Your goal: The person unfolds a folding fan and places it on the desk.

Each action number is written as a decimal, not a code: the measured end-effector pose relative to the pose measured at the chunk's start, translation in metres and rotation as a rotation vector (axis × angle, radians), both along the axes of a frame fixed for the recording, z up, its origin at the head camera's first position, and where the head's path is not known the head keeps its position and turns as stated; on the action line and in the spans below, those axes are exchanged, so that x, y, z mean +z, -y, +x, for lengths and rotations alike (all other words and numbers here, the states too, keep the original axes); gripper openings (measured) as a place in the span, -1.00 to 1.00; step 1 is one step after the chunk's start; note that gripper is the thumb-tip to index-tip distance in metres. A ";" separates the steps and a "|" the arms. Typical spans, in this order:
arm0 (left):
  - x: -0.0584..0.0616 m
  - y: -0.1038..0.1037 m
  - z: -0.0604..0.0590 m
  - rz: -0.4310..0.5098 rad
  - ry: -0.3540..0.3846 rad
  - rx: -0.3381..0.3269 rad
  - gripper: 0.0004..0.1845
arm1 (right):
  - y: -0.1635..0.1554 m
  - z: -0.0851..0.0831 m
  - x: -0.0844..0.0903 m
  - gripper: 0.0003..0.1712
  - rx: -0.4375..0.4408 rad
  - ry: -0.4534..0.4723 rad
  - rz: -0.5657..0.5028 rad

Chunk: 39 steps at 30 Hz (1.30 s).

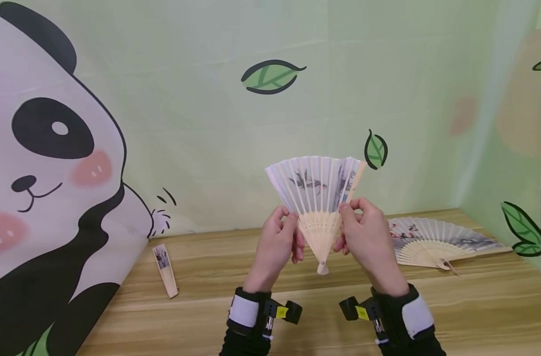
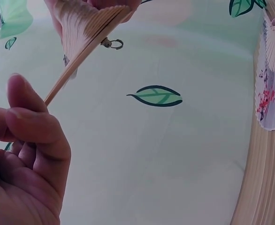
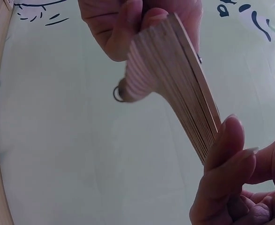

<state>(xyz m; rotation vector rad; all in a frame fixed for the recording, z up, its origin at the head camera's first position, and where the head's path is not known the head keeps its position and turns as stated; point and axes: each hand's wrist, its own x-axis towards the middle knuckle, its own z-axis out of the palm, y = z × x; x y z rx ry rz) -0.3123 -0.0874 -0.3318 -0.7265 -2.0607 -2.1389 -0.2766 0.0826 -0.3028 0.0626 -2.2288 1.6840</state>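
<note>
A folding fan, partly spread, is held up above the table with its pivot end down. Its pale leaf carries a grey ink drawing over light wooden ribs. My left hand pinches the left edge between thumb and fingers. On the right side, my right hand pinches the outer rib and the ribs still stacked against it. In the right wrist view these bunched ribs run down to the right fingertips. A small metal ring hangs at the pivot in the left wrist view.
A second fan, fully spread with red blossoms and grey painting, lies on the wooden table at the right. A folded fan lies at the left. Behind stands a green backdrop printed with a panda and leaves.
</note>
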 end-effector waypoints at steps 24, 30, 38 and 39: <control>-0.002 0.001 -0.004 0.074 -0.007 0.069 -0.78 | -0.005 0.000 0.000 -0.71 0.006 -0.071 -0.141; -0.001 0.001 -0.003 0.090 -0.003 0.082 -0.77 | -0.002 -0.001 -0.001 -0.71 -0.015 -0.084 -0.149; -0.001 0.001 -0.002 0.125 0.019 0.144 -0.79 | 0.000 -0.003 -0.003 -0.71 -0.020 -0.116 -0.204; 0.000 0.000 -0.002 0.126 0.017 0.147 -0.78 | -0.001 -0.003 -0.004 -0.70 -0.019 -0.118 -0.213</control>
